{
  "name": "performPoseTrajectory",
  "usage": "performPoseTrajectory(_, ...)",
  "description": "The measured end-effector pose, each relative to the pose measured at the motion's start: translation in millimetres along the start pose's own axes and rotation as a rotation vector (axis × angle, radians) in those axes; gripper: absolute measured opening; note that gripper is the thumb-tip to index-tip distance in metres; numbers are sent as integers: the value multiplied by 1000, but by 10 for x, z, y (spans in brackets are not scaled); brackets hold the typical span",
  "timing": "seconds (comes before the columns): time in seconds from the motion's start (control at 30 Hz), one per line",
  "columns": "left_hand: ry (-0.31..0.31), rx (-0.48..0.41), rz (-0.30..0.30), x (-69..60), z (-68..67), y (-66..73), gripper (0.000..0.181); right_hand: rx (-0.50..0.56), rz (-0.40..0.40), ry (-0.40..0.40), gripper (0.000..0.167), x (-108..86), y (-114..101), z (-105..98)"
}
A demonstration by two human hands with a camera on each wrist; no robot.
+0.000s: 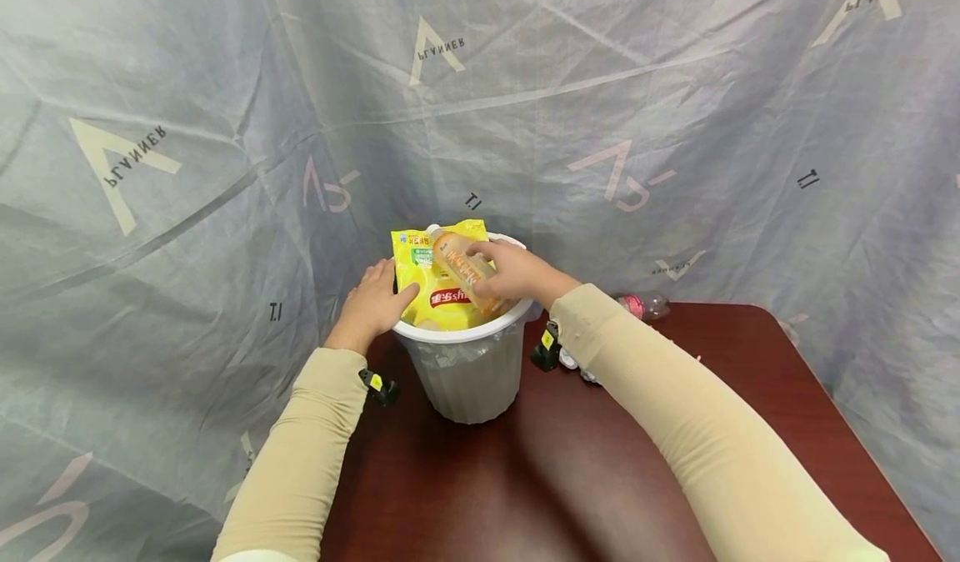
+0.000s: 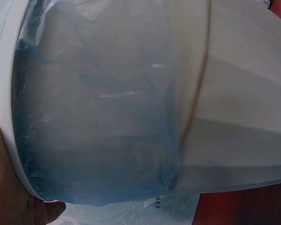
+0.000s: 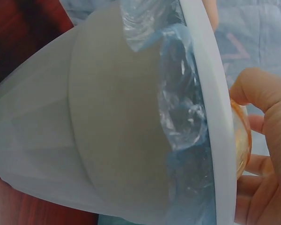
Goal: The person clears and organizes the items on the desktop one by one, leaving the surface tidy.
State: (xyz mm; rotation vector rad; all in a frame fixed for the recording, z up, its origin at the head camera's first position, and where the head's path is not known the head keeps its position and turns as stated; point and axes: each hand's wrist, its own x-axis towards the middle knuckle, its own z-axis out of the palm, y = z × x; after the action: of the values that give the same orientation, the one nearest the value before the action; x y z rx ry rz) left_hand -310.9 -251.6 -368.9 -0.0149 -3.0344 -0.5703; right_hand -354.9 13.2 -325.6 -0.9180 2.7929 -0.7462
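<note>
A grey bin [image 1: 471,378] with a white rim and a clear liner stands on the table. Inside its mouth lies a yellow chip bag [image 1: 420,277]. My right hand [image 1: 517,274] grips a bottle with an orange label [image 1: 459,263], tilted over the bag at the bin's top. In the right wrist view, the bottle [image 3: 242,140] shows past the rim, with the fingers of my right hand [image 3: 267,140] round it. My left hand [image 1: 372,299] rests at the bin's left rim, fingers extended; the left wrist view shows part of that hand [image 2: 11,178] against the rim [image 2: 7,93].
A clear bottle with a red label [image 1: 643,305] lies on the dark red table [image 1: 600,462] at the right, behind my right forearm. Small crumpled items [image 1: 570,360] sit beside my right wrist. A grey printed curtain [image 1: 525,87] hangs behind the table.
</note>
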Motion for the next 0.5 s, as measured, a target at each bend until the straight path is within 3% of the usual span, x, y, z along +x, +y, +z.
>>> performPoseTrajectory(0.27, -9, 12, 4, -19, -23, -15, 86, -48, -36, -58, 65, 20, -46, 39)
performPoseTrajectory(0.5, -15, 0, 4, -42, -23, 22, 86, -87, -27, -169, 60, 48, -55, 148)
